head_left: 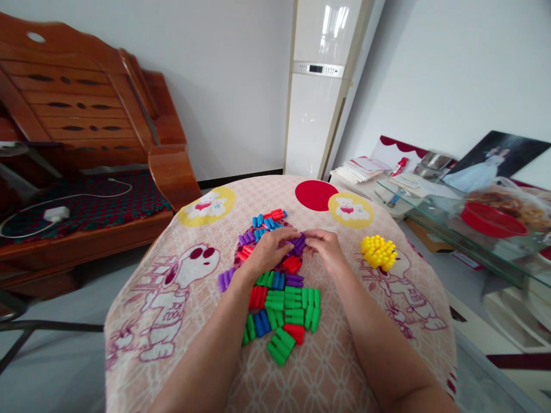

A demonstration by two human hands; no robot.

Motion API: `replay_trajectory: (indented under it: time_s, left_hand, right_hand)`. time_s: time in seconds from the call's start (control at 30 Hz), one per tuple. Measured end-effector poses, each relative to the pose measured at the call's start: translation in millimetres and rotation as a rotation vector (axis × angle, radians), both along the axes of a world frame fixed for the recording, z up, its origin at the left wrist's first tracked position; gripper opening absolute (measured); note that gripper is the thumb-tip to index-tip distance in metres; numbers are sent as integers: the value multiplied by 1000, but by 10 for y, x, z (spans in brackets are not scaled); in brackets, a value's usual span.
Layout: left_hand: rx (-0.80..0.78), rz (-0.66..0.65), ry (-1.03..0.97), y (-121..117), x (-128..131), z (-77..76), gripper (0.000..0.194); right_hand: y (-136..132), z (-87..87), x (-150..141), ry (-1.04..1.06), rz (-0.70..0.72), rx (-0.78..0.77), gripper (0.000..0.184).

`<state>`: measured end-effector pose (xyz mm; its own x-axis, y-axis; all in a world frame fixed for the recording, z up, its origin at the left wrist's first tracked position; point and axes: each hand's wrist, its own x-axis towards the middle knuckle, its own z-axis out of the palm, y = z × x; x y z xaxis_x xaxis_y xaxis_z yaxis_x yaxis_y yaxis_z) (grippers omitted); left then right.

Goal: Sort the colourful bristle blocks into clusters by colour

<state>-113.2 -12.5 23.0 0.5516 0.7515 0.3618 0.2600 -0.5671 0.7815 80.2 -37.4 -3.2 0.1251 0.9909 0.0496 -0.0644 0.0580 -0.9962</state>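
Over the middle of the table, my left hand (272,250) and my right hand (326,246) meet with bent fingers around a purple ridged plastic piece (298,244). The left fingertips press it from the left and the right fingertips grip its right side. A red piece (292,264) lies just below. Several green pieces (294,298) spread nearer to me, with blue pieces (262,323) and more red ones among them. Beyond and beside my left hand lie blue, red and purple pieces (247,238). My left hand hides part of the pile.
A cluster of yellow knobbed pieces (379,252) sits at the right on the patterned tablecloth (336,361). To the right stands a glass shelf (439,215) with a red bowl (493,221) and papers. A wooden bench (81,115) is at the left, a white cabinet unit (316,115) behind.
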Motion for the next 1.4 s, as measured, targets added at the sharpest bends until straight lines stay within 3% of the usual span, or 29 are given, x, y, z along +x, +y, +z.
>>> replay_trajectory:
  time_s: [0.13,0.27,0.37,0.5,0.63,0.77,0.9,1.1,1.2,1.4]
  left_hand:
    - [-61,254,2,98,-297,100,38]
    - [-73,446,8,206,-558,114,32]
    - [-77,443,6,217,-556,95,31]
    - [-85,377,109,162,-420,103,29]
    - [-84,272,253,129,-327,74,21]
    - [-26,247,442,137,-270,-48,16]
    - [63,291,519,122,-213,-94,21]
    - [94,169,350,24,-112,119,28]
    - [48,181,214,2,-56,132,24]
    - [12,183,12,-5,25,40,23]
  right_hand:
    - [73,-53,218,-265,-292,106,27]
    - [103,-72,480,-710,-544,275,26]
    - [98,-112,579,-1003,-595,269,28]
    - [91,-180,597,-1212,-548,130,27]
    - [82,-175,578,-1259,-579,110,29]
    - [54,-122,494,-1164,-656,249,32]
    - [1,-91,218,-1046,-448,395,31]
    - [-91,-28,-283,-809,-17,529,32]
    - [-107,0,-348,-695,25,496,38]
    - [-113,38,-256,-604,68,383,29]
